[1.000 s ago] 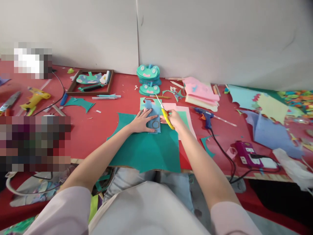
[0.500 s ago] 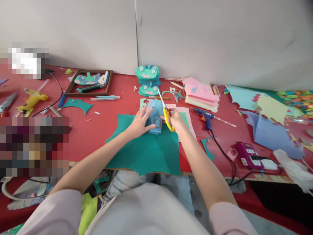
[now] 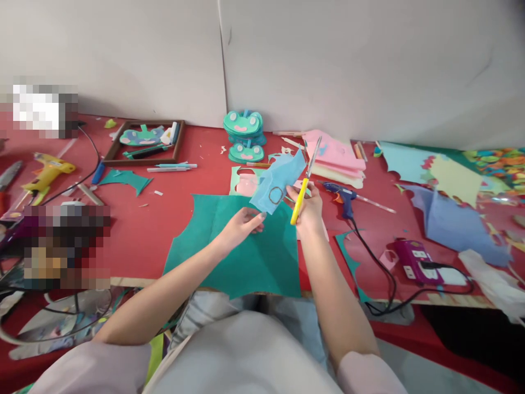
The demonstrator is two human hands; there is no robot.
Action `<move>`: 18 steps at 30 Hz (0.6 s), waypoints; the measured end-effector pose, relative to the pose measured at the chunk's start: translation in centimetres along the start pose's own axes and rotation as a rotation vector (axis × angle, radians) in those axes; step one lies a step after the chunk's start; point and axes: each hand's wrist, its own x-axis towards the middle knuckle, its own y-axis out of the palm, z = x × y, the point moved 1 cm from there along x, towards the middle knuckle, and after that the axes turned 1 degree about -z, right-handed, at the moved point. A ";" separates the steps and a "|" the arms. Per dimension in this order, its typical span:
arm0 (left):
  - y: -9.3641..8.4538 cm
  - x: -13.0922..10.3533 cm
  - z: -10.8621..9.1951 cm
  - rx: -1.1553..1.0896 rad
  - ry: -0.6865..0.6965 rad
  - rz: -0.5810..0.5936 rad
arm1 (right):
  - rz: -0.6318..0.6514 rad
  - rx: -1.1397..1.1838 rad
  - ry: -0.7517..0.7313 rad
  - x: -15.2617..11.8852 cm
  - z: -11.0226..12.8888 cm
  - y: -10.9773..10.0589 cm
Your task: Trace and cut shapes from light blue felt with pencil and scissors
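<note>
A light blue felt piece (image 3: 283,178) with a dark ring drawn on it is raised and tilted over the mat of dark green felt (image 3: 250,257). My left hand (image 3: 247,224) is at its lower corner, thumb and fingers closed on that edge. Yellow-handled scissors (image 3: 301,201) point up and away in my right hand (image 3: 309,207), whose thumb and fingertip reach the felt's right side. Behind the blue piece lie a pale green sheet (image 3: 235,178) and pink felt. Two groups of green frog faces (image 3: 245,125) stand farther back.
A wooden frame (image 3: 180,143) with pens and a yellow glue gun (image 3: 49,174) lie left. To the right are pink felt (image 3: 332,153), a blue glue gun (image 3: 345,200), its cable, and a purple power strip (image 3: 419,262). A wall (image 3: 287,60) rises behind.
The blue felt has been lifted and turned from the table. My left hand has gone from spread flat to closed at its corner. The scissors have swung upright, moving right with my right hand.
</note>
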 end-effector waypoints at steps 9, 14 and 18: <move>-0.7 3.7 -1.3 -0.188 0.025 0.047 | -0.159 0.128 0.004 -1.9 1.4 0.9; -1.0 5.8 -3.3 0.174 0.162 0.026 | -0.211 0.136 -0.151 -2.2 1.5 0.8; -1.1 6.4 -4.5 0.299 0.289 0.068 | -0.251 0.105 -0.174 -2.1 1.2 0.9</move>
